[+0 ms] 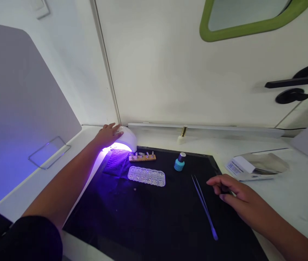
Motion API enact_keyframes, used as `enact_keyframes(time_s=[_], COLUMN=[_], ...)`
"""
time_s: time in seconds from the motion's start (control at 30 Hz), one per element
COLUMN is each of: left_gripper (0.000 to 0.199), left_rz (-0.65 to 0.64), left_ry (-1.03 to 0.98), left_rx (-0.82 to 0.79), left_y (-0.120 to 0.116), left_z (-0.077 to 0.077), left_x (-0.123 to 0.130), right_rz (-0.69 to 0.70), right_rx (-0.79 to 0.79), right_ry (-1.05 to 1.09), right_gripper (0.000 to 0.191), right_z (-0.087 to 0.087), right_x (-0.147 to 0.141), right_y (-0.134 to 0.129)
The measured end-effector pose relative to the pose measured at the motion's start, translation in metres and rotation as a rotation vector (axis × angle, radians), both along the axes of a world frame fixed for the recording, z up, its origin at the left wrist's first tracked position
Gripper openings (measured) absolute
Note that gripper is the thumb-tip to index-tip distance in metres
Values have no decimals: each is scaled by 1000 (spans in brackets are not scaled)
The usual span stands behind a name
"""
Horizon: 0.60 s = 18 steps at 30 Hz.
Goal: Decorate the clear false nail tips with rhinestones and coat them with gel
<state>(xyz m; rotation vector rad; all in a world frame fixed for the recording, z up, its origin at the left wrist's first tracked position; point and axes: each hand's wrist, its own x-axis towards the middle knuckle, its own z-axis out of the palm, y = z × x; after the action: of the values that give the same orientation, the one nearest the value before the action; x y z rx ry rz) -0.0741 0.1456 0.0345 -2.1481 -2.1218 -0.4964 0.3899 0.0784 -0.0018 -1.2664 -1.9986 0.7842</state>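
Observation:
My left hand point(109, 135) rests on top of a white lamp point(127, 137) that glows violet underneath, its fingers spread. My right hand point(231, 190) hovers over the right edge of the black mat point(148, 217), its fingers loosely curled and apart, with nothing visible in them. Left of it lies a pair of tweezers point(205, 207), tips pointing away. A turquoise bottle point(179, 165) with a dark cap stands on the mat. Near the lamp are a wooden strip point(143, 158) holding several small pieces and a clear compartment box point(146, 176) of tiny gems.
Behind the mat stands a pale bottle with a gold cap point(184, 132). An opened white packet point(254, 166) lies on the white table point(300, 195) at right. A dark purple cloth point(117, 162) is beside the lamp. A door with a black handle point(295, 82) rises behind.

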Motion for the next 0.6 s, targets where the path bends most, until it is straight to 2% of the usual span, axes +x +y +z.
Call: enact_keyframes(time_s=[0.13,0.23,0.33,0.43,0.6], left_gripper=[41,40,35,33,31], left_rz=[69,99,63,-49,-210], left_ry=[-138,-247,-301,-311,-318], left_rx=[221,282,193,23,-163], left_y=[-27,-53,-75,-90,-94], left_z=[-3,-3,-9,-21,-30], left_x=[-13,-17,-5,20,55], right_rz=[4,6,-1,-11,-39], right_rx=[27,26,0,-12,1], right_ry=[6,7,6,10,4], right_gripper=[27,27,27,27,26], right_z=[0,0,1,3,7], right_x=[0,-1,-3,-2,1], right_y=[0,0,1,1,2])
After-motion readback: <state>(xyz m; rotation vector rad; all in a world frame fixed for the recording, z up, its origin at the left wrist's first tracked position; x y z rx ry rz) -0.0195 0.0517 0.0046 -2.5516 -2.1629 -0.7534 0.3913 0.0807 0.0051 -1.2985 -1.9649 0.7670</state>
